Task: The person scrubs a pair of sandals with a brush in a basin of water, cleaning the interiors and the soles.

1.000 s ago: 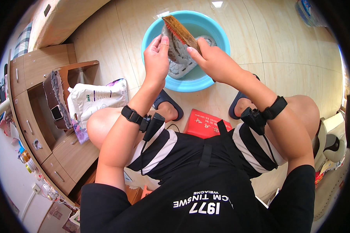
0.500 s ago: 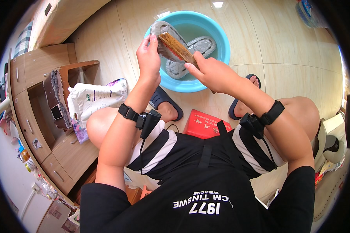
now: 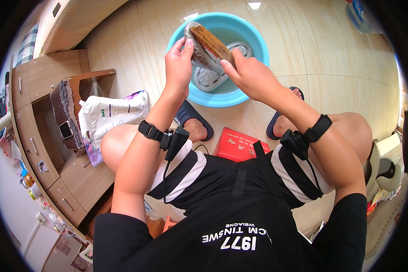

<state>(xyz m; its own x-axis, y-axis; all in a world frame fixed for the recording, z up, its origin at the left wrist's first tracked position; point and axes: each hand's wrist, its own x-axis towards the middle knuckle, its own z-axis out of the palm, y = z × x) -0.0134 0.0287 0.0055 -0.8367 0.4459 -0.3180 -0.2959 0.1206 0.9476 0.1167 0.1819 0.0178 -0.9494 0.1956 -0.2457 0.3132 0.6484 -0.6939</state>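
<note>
Over a light blue basin (image 3: 263,54) of cloudy water, my left hand (image 3: 178,65) grips a wet grey slipper (image 3: 205,61), its thumb along the slipper's near left side. My right hand (image 3: 255,78) is closed round one end of a wooden scrubbing brush (image 3: 211,42) with reddish bristles. The brush lies slantwise against the slipper, bristles facing it, and covers part of it. A second grey slipper (image 3: 208,80) rests in the water below, partly hidden by the held one.
My feet, in dark slippers (image 3: 199,120), are on the tiled floor either side of the basin's near edge. A red box (image 3: 235,143) lies between them. Left are a white plastic bag (image 3: 113,113) and a wooden cabinet (image 3: 47,118). A clear plastic container (image 3: 362,18) stands far right.
The held slipper has tipped further onto its side and shifted slightly right, with my left hand. The brush has moved a little up and right along it.
</note>
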